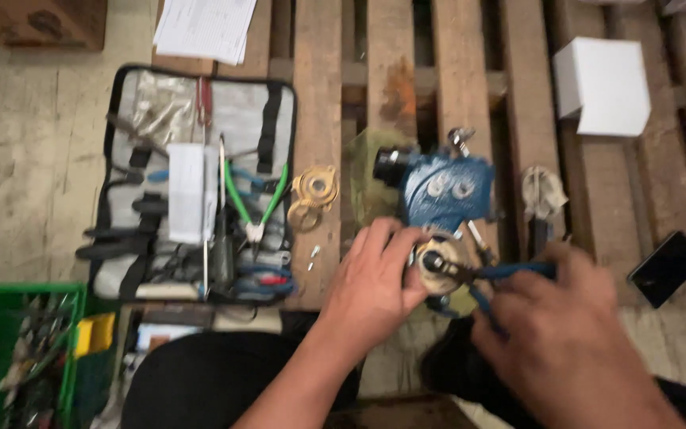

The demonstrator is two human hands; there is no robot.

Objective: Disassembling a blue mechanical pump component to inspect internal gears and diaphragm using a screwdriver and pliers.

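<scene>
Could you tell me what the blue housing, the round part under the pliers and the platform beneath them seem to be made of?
The blue housing looks like cast metal under glossy blue paint, judging by its rounded, heavy shape. The round part that the left hand steadies looks like brass, yellow and dull-shiny. The pallet is rough, unfinished wood, with visible grain and gaps between the slats. The blue-handled pliers in the right hand have dark metal jaws.

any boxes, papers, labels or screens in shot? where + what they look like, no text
White box: top right on the pallet, squarish carton, plain.
Paper sheets: top edge, above the tool pouch, white, printed, slightly fanned.
White card: on the open pouch, upright rectangle.
Phone: right edge, dark screen, black, tilted.
Yellow item: beside the green crate, too blurred to tell.
</scene>
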